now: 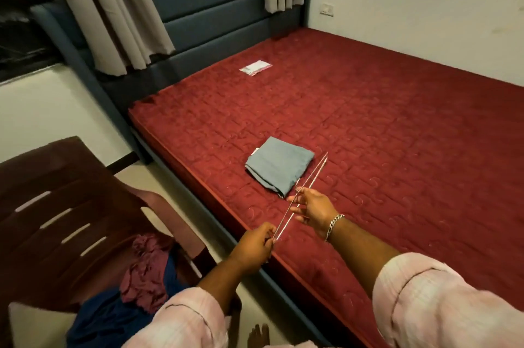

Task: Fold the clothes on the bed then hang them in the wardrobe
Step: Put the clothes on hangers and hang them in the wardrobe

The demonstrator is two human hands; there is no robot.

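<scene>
Left hand (253, 248): fingers curled, gripping near end of wire hanger (302, 200). Right hand (309, 207): thumb and fingers pinching hanger mid-length, wrist bent, forearm reaching from 5 o'clock. Hanger tip points to 1 o'clock, over folded cloth (279, 166), which lies flat on bed (397, 135). Chair (71, 206) at 9 o'clock holds crumpled clothes (147, 276).

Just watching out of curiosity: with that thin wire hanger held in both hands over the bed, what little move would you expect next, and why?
Probably lowering the hanger to the folded grey cloth to slip the cloth over its bar. The left hand pinches one end, the right hand holds it further along, and its far tip already hangs just beside the cloth on the red mattress.
</scene>
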